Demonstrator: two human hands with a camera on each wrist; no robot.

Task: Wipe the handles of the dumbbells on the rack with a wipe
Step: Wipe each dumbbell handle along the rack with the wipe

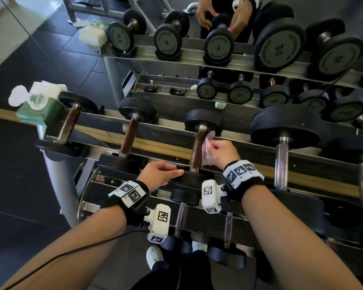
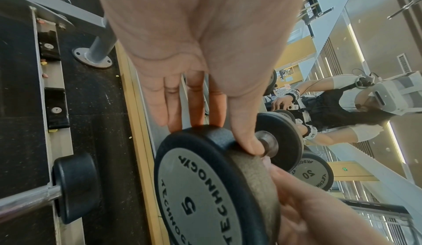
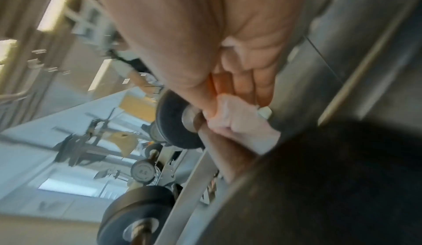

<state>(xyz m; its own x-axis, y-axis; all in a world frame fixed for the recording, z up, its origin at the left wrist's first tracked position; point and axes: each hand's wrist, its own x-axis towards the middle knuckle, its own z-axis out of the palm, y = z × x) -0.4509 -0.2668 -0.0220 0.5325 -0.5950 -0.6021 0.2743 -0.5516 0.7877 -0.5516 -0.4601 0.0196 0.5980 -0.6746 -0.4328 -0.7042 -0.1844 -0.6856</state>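
Up on the top shelf of the rack [image 1: 164,143], five dumbbells are sitting side by side in the head view; three are showing brown handles and the two at the right are showing bright metal ones, the last only partly in frame. The third dumbbell [image 1: 198,147], stamped 5 on its near end plate in the left wrist view, is the one being worked on; its handle [image 1: 198,152] is lying across the two shelf rails. The left hand [image 1: 158,173] is resting on the near black plate with its fingers fairly straight over the rim and the thumb lying along the inner edge, steadying rather than clenching. The right hand [image 1: 222,152] is pinching one crumpled pale pink wipe [image 1: 208,146] between curled fingers and thumb, and is pressing it against the right side of that handle near the far plate; the right wrist view, though blurred, is showing the same. At the left end of the shelf one green packet of wipes [image 1: 37,105] is standing open with white sheets sticking out. Lower shelves are holding further, smaller dumbbells; a mirror behind is doubling everything, so a full count there cannot be told.
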